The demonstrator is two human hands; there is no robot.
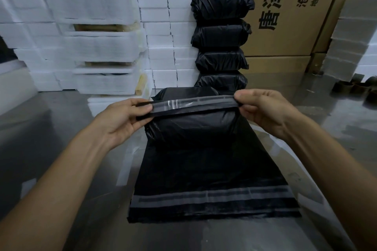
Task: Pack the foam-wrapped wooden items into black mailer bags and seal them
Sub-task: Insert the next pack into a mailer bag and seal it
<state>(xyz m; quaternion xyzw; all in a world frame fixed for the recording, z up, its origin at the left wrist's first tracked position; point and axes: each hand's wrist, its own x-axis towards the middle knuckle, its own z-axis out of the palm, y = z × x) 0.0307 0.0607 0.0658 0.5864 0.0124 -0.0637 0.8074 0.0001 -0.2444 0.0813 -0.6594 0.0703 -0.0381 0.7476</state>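
Mailer bag (193,126), filled, frame centre, atop flat bags (214,179). Left hand (124,116) and right hand (263,108) each pinch 1 end of its sealing flap (193,104). Risk: uneven pull may crease the adhesive strip, leaving gaps.

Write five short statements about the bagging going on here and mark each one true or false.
1. Both hands pinch the flap of the filled mailer bag, left hand and right hand at opposite ends. True.
2. The filled bag sits on flat empty bags. True.
3. Sealed black parcels lie scattered in a row. False: they are stacked upright in one column.
4. The cardboard box stands at the left. False: it is at the right.
5. White foam-wrapped items are piled at the left. True.
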